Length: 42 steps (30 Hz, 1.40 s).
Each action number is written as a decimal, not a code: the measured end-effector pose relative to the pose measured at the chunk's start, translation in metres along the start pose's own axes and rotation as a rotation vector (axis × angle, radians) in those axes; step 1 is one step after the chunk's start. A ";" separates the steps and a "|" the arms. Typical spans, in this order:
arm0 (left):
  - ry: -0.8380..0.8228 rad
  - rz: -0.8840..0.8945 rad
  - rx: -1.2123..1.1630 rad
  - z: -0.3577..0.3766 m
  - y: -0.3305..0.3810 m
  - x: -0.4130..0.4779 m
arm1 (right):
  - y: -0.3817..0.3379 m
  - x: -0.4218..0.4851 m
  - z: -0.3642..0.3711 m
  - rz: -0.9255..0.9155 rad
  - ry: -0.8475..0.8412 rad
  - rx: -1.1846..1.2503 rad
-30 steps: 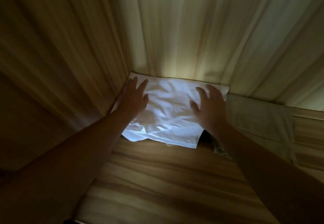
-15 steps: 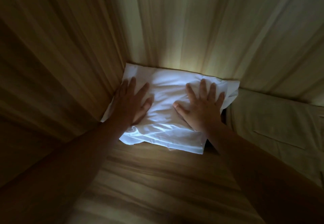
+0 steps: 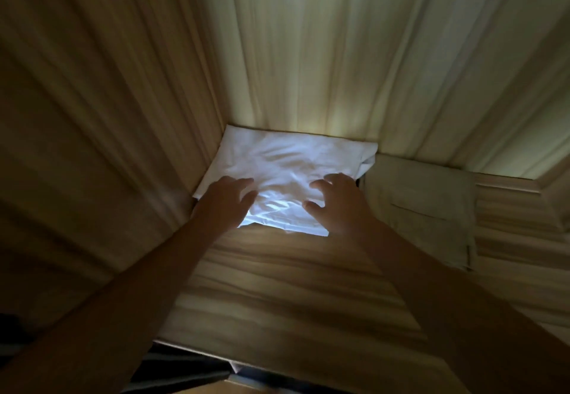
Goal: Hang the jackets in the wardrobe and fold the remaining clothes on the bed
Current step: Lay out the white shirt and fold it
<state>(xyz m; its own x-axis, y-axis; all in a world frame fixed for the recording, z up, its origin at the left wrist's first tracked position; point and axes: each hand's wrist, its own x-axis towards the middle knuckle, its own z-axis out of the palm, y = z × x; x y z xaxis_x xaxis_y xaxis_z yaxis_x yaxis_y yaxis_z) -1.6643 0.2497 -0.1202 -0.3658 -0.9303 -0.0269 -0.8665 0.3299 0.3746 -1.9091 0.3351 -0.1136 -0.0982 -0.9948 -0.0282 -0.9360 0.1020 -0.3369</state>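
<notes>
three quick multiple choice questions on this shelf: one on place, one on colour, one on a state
1. Where on the shelf does the white folded garment lie?
A back left corner
B front right edge
C middle, clear of the walls

2. What colour is the neighbouring folded garment on its right?
A black
B beige
C red

3. How are the left hand and right hand?
A clenched fists
B holding a hanger
C fingers spread over the white garment

Answers: A, it meets the back and left walls; B, the cloth is pale beige; C, both hands hold nothing.
</notes>
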 end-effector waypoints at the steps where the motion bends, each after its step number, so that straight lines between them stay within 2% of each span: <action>1: -0.018 -0.005 -0.043 -0.005 0.004 -0.019 | -0.001 -0.016 -0.009 0.012 -0.038 0.044; 6: -0.207 -0.012 -0.035 -0.025 0.006 -0.093 | -0.008 -0.079 -0.036 0.044 -0.384 0.109; 10: -0.294 -0.033 0.029 -0.034 0.001 -0.133 | -0.026 -0.106 -0.041 0.036 -0.475 0.075; 16: -0.341 -0.058 0.065 -0.044 -0.007 -0.174 | -0.062 -0.134 -0.043 -0.029 -0.494 -0.082; 23: -0.397 -0.044 0.040 -0.043 -0.022 -0.251 | -0.098 -0.188 -0.023 0.000 -0.520 -0.046; 26: -0.425 -0.079 0.013 -0.050 -0.039 -0.293 | -0.117 -0.215 -0.015 -0.009 -0.499 -0.119; 29: -0.446 -0.104 0.015 -0.062 -0.067 -0.341 | -0.147 -0.246 -0.009 0.012 -0.492 -0.086; 32: -0.428 -0.156 0.012 -0.077 -0.103 -0.394 | -0.186 -0.274 0.002 -0.044 -0.510 -0.107; 42: -0.342 -0.458 -0.041 -0.131 -0.227 -0.550 | -0.324 -0.311 0.051 -0.163 -0.540 -0.138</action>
<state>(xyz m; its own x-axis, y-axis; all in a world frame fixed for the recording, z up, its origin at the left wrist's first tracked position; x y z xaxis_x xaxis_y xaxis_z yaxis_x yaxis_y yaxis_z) -1.2216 0.6653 -0.0693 -0.0512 -0.8697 -0.4910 -0.9512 -0.1073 0.2894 -1.5578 0.6110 -0.0433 0.2029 -0.8566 -0.4744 -0.9636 -0.0884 -0.2524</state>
